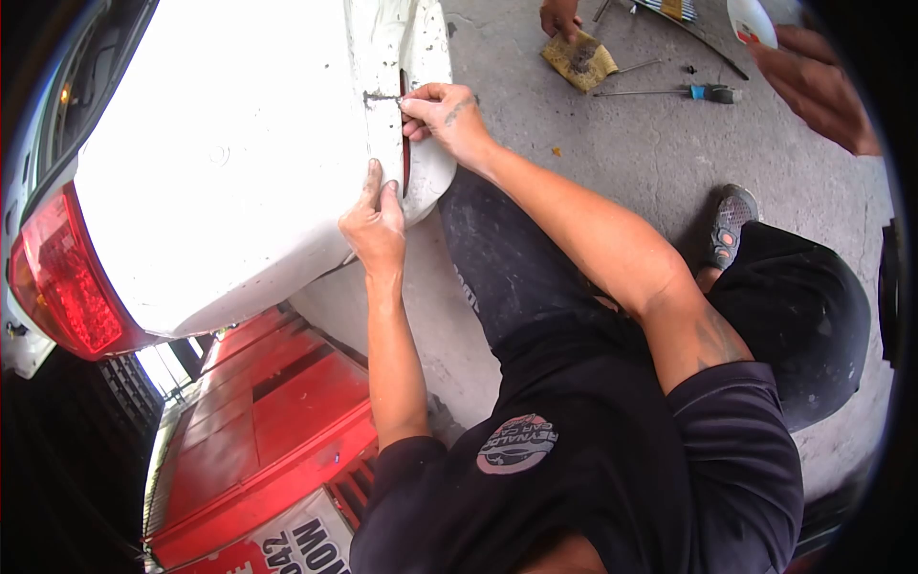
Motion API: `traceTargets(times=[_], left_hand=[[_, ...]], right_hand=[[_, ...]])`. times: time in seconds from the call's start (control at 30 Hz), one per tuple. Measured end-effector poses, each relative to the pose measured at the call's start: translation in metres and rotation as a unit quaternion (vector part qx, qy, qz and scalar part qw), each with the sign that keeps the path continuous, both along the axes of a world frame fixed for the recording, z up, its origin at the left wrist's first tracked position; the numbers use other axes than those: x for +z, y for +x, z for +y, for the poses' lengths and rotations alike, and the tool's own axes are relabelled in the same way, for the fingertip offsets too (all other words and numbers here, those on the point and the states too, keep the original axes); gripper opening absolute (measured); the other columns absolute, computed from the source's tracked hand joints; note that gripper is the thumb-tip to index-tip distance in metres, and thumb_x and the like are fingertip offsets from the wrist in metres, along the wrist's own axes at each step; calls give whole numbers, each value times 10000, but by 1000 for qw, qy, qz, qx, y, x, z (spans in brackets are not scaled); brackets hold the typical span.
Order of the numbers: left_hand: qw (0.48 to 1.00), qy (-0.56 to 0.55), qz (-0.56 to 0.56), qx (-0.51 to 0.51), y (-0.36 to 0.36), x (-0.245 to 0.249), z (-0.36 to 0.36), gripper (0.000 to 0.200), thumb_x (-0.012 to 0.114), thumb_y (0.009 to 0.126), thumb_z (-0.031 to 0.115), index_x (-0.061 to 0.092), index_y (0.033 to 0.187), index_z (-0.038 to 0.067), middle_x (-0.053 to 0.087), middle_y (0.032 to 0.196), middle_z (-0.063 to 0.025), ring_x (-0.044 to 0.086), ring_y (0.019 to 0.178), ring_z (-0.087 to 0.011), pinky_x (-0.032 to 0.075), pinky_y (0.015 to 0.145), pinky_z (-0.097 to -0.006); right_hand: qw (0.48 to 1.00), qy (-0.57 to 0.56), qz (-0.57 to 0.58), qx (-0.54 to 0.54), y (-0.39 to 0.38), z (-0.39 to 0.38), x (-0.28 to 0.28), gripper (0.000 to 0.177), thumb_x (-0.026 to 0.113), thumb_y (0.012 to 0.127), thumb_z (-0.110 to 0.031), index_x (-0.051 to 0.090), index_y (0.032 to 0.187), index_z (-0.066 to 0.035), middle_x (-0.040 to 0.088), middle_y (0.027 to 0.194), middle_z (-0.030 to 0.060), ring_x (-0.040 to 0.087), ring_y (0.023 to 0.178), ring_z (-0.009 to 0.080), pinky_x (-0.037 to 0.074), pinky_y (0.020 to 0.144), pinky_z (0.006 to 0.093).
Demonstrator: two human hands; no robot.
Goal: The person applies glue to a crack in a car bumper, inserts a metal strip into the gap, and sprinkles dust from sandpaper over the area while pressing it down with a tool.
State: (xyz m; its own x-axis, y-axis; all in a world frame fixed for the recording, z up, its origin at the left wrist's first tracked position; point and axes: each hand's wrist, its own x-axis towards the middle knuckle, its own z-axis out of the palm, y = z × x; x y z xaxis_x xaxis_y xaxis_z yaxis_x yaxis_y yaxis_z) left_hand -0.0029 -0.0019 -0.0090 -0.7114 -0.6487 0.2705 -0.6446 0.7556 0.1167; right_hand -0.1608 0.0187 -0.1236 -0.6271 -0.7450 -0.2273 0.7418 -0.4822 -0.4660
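The white car bumper (382, 143) fills the upper left, its edge scuffed and marked with dark grime. Set into it is a narrow red reflector strip (406, 170). My right hand (449, 117) is closed in a pinch at the strip's upper part, right by a thin dark mark (381, 98) on the white surface. What the fingertips hold, if anything, I cannot tell. Below it, my left hand (376, 228) rests against the bumper edge, index finger and thumb stretched out and apart, holding nothing.
On the concrete floor lies a screwdriver (712, 93) with a blue handle. Another person's hand (560, 16) touches a dirty yellow pad (580, 60); a hand at right (818, 91) holds a white bottle (751, 23). A red tail light (72, 273) and red cabinet (306, 383) are at left.
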Motion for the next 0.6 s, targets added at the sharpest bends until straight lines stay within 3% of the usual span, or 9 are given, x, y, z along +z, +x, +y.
traceTargets(times=[0.07,0.2,0.27,0.4,0.47,0.6], left_hand=[[1000,-4,2,-1,1,-1,-1,420,771,884,-12,772,1301,39,731,834,-271,628,564,-211,533,642,-362],[1000,7,-8,29,2,-1,-2,418,774,884,-9,775,1298,44,732,832,-268,627,564,-203,532,639,-363],[1000,5,10,-11,4,-3,-5,439,753,933,9,725,1370,31,583,613,-17,481,554,-65,432,534,-290],[1000,5,18,-15,6,-5,-8,434,754,936,18,726,1369,30,580,609,-18,483,551,-67,433,536,-289],[1000,-4,3,-15,5,-4,-8,429,756,938,19,727,1366,27,584,615,-16,485,553,-67,433,538,-287],[1000,-5,5,-15,5,-4,-8,428,754,939,14,726,1367,25,583,620,-9,481,555,-66,430,538,-285]], right_hand=[[999,-21,-34,37,-4,1,-3,175,764,974,-69,707,1055,76,752,924,121,744,772,166,613,680,279],[993,-62,-89,38,-4,2,-8,165,783,948,-39,693,1045,60,751,944,121,749,790,171,618,693,269],[987,-85,-125,49,-4,2,-8,171,794,936,-29,685,1047,41,748,950,119,750,791,173,621,696,264],[989,-81,-123,17,-3,4,-3,172,771,947,-20,681,1077,49,752,951,121,750,786,168,622,696,268],[997,-43,-56,11,-3,5,-1,187,750,959,-11,686,1117,67,757,956,120,750,775,161,624,695,270],[999,-34,-33,-5,2,6,3,221,729,975,-9,707,1168,95,773,969,135,753,772,157,625,697,267]])
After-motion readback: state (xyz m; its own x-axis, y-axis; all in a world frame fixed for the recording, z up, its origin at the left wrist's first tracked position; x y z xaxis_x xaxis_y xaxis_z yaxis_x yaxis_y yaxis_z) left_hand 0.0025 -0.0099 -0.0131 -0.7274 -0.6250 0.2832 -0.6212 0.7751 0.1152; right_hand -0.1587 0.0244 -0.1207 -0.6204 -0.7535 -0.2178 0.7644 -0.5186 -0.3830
